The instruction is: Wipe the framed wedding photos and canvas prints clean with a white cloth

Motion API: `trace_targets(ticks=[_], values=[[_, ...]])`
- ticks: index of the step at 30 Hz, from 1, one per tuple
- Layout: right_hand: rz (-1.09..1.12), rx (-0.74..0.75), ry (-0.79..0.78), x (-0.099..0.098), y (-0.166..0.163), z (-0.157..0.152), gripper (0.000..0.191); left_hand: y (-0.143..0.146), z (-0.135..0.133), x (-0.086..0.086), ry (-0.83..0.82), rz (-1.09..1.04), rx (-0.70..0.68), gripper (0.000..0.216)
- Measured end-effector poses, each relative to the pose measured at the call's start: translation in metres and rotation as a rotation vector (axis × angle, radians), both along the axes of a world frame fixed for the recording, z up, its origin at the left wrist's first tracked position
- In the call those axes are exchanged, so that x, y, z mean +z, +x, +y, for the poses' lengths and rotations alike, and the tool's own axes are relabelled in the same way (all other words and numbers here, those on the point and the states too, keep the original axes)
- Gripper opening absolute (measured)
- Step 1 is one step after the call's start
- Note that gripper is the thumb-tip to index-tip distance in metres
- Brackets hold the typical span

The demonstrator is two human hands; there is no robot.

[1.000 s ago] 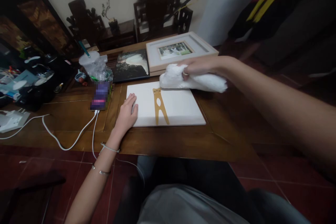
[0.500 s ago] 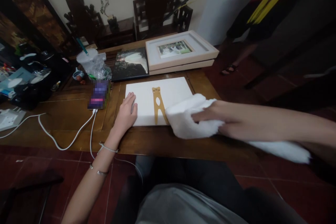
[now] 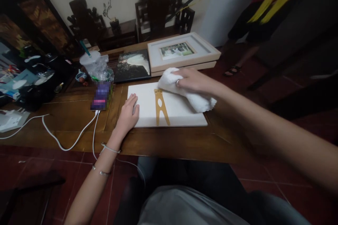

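Note:
A white board [image 3: 182, 112] with a golden stand piece [image 3: 160, 107] lies flat on the wooden table [image 3: 169, 144]. My left hand [image 3: 127, 115] rests flat on the board's left edge, fingers stretched out. My right hand [image 3: 194, 80] presses a bunched white cloth [image 3: 185, 89] onto the board's far right part, fingers closed over it.
Behind the board lie a stacked framed photo [image 3: 182, 52] and a dark photo print [image 3: 133, 65]. A phone [image 3: 100, 95] on a white cable [image 3: 68, 137], a bagged plastic cup [image 3: 92, 64] and clutter sit at left. Another person [image 3: 264, 14] stands at the back right.
My right hand swept the cloth from the board's far edge down past its near right corner, then back up onto the board's far right part. The left hand stayed put.

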State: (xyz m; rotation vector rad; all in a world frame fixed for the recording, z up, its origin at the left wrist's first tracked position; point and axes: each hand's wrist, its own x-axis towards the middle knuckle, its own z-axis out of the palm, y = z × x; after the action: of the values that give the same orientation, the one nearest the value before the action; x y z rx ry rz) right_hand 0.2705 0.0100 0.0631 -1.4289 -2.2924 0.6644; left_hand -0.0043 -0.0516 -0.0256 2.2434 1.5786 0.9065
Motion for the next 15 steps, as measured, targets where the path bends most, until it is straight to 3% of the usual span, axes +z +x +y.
trace_targets(ticks=[5, 10, 13, 15], values=[[-0.05, 0.169, 0.029, -0.003, -0.017, -0.047, 0.017, 0.001, 0.0, 0.0, 0.005, -0.009, 0.005, 0.04], [-0.15, 0.306, -0.025, 0.007, -0.005, -0.11, 0.028, 0.004, -0.002, 0.002, -0.016, 0.007, 0.01, 0.041], [-0.114, 0.359, -0.094, 0.011, 0.009, -0.124, 0.032, 0.004, -0.002, 0.003, -0.023, 0.013, 0.009, 0.042], [-0.053, 0.316, -0.082, 0.007, 0.016, -0.119, 0.032, 0.004, -0.002, 0.002, -0.021, 0.007, 0.008, 0.041]])
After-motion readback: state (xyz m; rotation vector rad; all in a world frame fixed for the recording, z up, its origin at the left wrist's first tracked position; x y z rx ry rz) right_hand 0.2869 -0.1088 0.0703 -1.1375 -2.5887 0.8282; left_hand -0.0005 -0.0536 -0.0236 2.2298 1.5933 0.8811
